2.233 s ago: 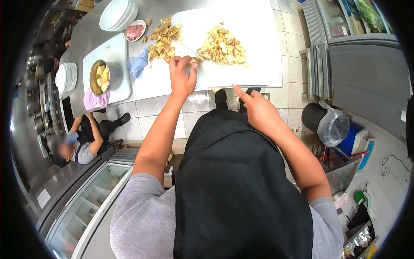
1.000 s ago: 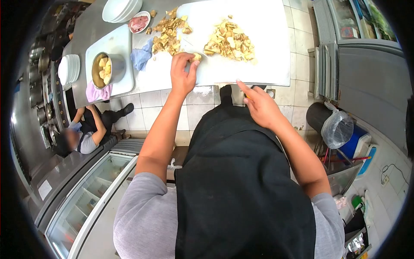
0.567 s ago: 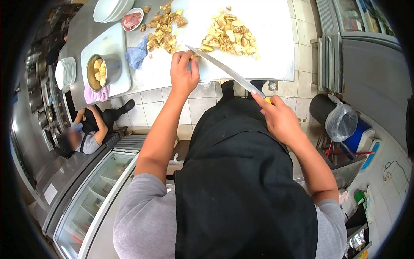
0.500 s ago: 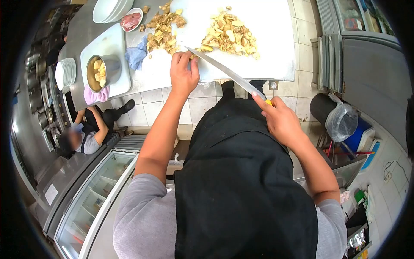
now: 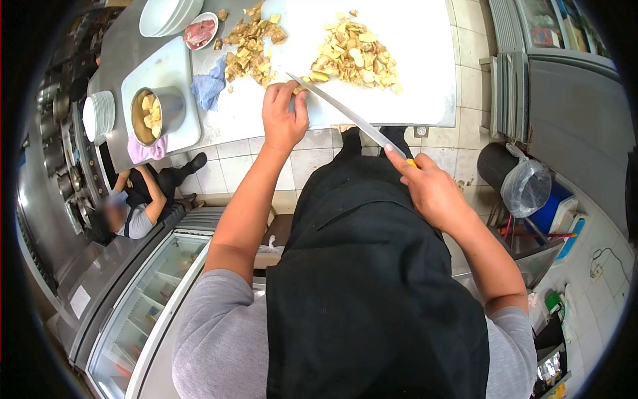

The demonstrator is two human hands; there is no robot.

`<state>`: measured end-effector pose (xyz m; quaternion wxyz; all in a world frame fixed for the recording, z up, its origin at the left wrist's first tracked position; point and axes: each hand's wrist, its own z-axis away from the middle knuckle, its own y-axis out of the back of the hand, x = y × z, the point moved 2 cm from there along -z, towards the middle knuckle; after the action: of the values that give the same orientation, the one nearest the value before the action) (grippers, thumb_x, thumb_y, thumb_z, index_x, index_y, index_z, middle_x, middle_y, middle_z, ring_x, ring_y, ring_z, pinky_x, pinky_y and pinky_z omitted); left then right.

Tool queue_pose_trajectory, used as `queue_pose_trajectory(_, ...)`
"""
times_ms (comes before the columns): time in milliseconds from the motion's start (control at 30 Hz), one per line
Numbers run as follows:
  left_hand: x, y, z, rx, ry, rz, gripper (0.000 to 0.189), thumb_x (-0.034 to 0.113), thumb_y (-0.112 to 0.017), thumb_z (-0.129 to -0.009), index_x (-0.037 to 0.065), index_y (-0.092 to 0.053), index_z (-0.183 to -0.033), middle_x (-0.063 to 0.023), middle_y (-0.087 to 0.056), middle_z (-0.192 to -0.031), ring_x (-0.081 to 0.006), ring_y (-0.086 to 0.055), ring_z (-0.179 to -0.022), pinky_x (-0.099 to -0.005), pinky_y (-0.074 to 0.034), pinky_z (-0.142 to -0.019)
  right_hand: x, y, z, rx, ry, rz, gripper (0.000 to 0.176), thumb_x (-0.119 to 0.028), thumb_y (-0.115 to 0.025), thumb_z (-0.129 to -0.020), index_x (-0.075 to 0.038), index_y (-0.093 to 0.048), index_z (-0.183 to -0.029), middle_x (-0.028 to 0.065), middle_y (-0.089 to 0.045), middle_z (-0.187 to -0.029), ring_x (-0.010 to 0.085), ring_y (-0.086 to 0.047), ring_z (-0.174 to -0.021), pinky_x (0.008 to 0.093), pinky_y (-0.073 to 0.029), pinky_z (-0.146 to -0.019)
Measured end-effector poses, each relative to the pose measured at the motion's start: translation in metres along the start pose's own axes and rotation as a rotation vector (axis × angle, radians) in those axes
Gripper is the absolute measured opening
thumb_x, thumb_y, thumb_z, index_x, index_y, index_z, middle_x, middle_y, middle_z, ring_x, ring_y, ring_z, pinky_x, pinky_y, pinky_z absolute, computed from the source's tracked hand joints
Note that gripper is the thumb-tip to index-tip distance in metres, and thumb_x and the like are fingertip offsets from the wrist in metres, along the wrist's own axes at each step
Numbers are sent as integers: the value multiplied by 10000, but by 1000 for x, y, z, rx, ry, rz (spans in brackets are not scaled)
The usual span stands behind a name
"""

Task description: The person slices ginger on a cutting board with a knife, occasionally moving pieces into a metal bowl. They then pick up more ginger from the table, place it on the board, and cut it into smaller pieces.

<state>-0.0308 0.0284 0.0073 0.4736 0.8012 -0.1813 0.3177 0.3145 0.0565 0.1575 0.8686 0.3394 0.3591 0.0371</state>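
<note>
My right hand (image 5: 433, 189) is closed round the yellow handle of a long knife (image 5: 352, 118), index finger along the top of the blade. The blade slants up and left, its tip beside the fingers of my left hand (image 5: 286, 121). Those fingers are pinched on a small piece of ginger (image 5: 300, 89) at the near part of the white cutting board (image 5: 425, 86); they partly hide it. Just beyond the blade lies a heap of ginger slices (image 5: 359, 56). Left of it are brown ginger peelings and scraps (image 5: 249, 50).
A metal pot (image 5: 174, 110) with peeled chunks stands on another white board (image 5: 149, 70). Around it are a blue cloth (image 5: 210, 85), a pink cloth (image 5: 146, 151), stacked plates (image 5: 100, 114), bowls (image 5: 169, 16) and a dish of raw meat (image 5: 200, 32). A co-worker (image 5: 143, 206) is at the left.
My right hand and the knife handle have shifted slightly left, with the tip staying by my left fingers. My left hand stays nearly in place.
</note>
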Motion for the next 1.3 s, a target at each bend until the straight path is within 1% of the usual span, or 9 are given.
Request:
queue_pose_trajectory(233, 0, 1, -2, -6, -16, 10, 248, 11, -800, -963, 32, -762, -1207, -175, -695, -1065, -386, -697, -974, -464, -584, -865, -2, -17, -45, 20, 44, -78, 668, -59, -674, -1099, -249, -576, -1732, 227, -659, -1060, 475, -728, -954, 564, -596, -861)
queue_pose_trajectory(433, -2, 2, -1, -1, -11, 15, 250, 22, -807, -967, 37, -768, -1214, -165, -678, -1048, -372, -695, -990, -458, -585, -867, 20, -44, -62, 77, 130, -345, 722, -26, -706, -1088, -217, -535, -1762, 250, -694, -1070, 483, -689, -987, 504, -577, -942)
queue_pose_trajectory(533, 4, 4, -3, -4, 5, -2, 242, 54, -830, -992, 22, -766, -1223, -165, -707, -1087, -308, -716, -977, -417, -606, -873, 36, -48, -38, 33, 62, -376, 730, -30, -695, -1111, -219, -500, -1789, 208, -684, -1057, 393, -674, -929, 445, -575, -950)
queue_pose_trajectory(633, 14, 5, -9, 37, 33, 22, 274, 69, -852, -955, 41, -778, -1217, -156, -686, -1060, -375, -694, -1005, -471, -583, -909, 42, -43, -31, -1, 21, -504, 727, -24, -673, -1132, -227, -481, -1803, 155, -660, -1039, 289, -647, -925, 400, -571, -976)
queue_pose_trajectory(700, 10, 2, -11, 33, -10, -68, 313, 93, -885, -934, 42, -766, -1218, -169, -711, -1143, -379, -700, -1053, -490, -572, -969, 45, -42, -36, -133, -243, -869, 711, -19, -645, -1150, -245, -481, -1804, 115, -633, -1023, 215, -610, -933, 372, -569, -998)
queue_pose_trajectory(833, 3, 12, -10, -61, -94, 30, 354, 111, -911, -915, 42, -751, -1223, -184, -724, -1230, -389, -706, -1123, -501, -560, -1038, 48, -47, -41, 12, -98, -715, 702, -29, -637, -1146, -249, -495, -1797, 128, -662, -1036, 241, -608, -900, 375, -567, -952)
queue_pose_trajectory(900, 5, 19, -2, -20, -98, 45, 402, 119, -927, -902, 34, -741, -1248, -193, -728, -1270, -401, -707, -1178, -503, -567, -1055, 45, -43, -36, 186, 116, -342, 687, -57, -659, -1134, -286, -542, -1770, 132, -650, -1031, 292, -621, -886, 408, -565, -909)
queue_pose_trajectory(1100, 9, 8, 14, 68, 91, 98, 380, 91, -927, -894, 24, -764, -1231, -191, -733, -1275, -410, -710, -1175, -486, -582, -1041, 33, -23, -4, 165, -15, -99, 625, -97, -690, -1115, -342, -639, -1688, 134, -576, -1003, 367, -667, -923, 473, -567, -883)
queue_pose_trajectory(1300, 6, 7, 10, 52, -18, 57, 288, 30, -885, -909, 25, -784, -1178, -174, -750, -1194, -392, -722, -1142, -463, -596, -1010, 20, -7, 16, 162, -33, 69, 610, -118, -708, -1101, -336, -654, -1669, 151, -645, -1057, 408, -729, -905, 531, -601, -822)
